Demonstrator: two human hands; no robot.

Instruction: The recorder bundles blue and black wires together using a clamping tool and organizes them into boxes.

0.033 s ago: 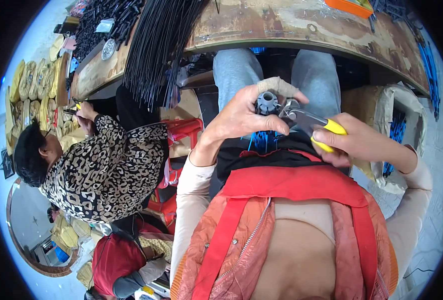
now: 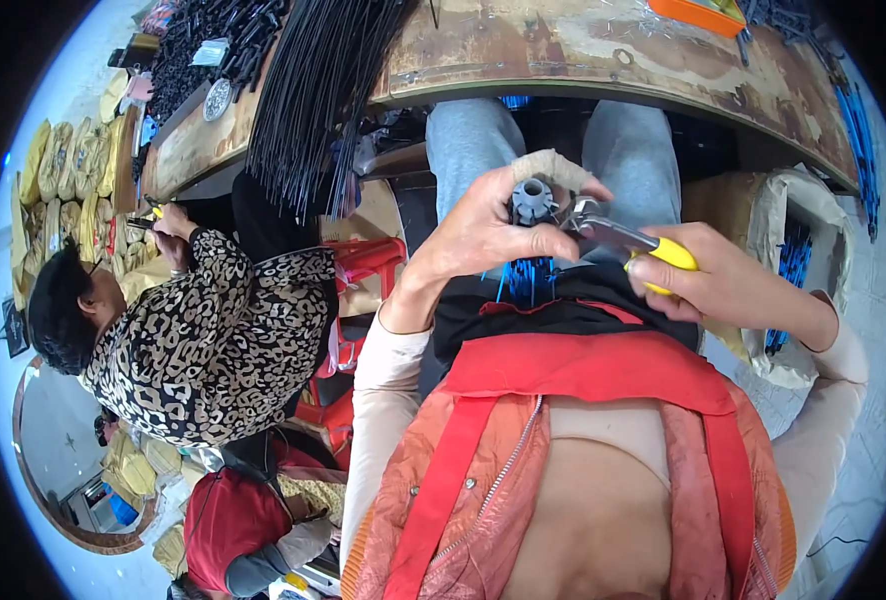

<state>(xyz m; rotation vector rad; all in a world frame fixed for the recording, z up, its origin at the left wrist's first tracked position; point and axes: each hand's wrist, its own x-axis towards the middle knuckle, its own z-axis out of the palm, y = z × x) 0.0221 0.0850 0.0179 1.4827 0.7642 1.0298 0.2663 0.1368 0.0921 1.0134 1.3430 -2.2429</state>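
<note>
Left hand [image 2: 488,235] is wrapped round a ribbed dark-grey hub [image 2: 534,202], fingers and thumb curled about it. Hub sits in front of the workbench [image 2: 523,55], just off its near edge, hollow end up. Blue-tipped rods [image 2: 530,280] hang together just below the hub, on the side away from the bench. Beige wrap [image 2: 555,170] on the left index finger.

Right hand [image 2: 685,272] is clamped on the yellow grips of a pair of pliers [image 2: 625,234], also in front of the bench, right of the hub. Nose points left, between left thumb and index finger, right beside the hub. Can't tell from here whether the jaws bite on anything; the tip is too small.

On the bench: sheaf of black rods [image 2: 318,100] overhanging the near edge left of centre, heap of black parts [image 2: 213,40] and round metal disc [image 2: 217,99] at the left end, orange tray [image 2: 698,14] at the far edge, right of centre. Pale sack [image 2: 831,225] with blue rods [image 2: 793,265] stands in front of the bench's right end. Co-worker in a patterned top [image 2: 213,345] sits off its left end, near a red stool [image 2: 375,262].
</note>
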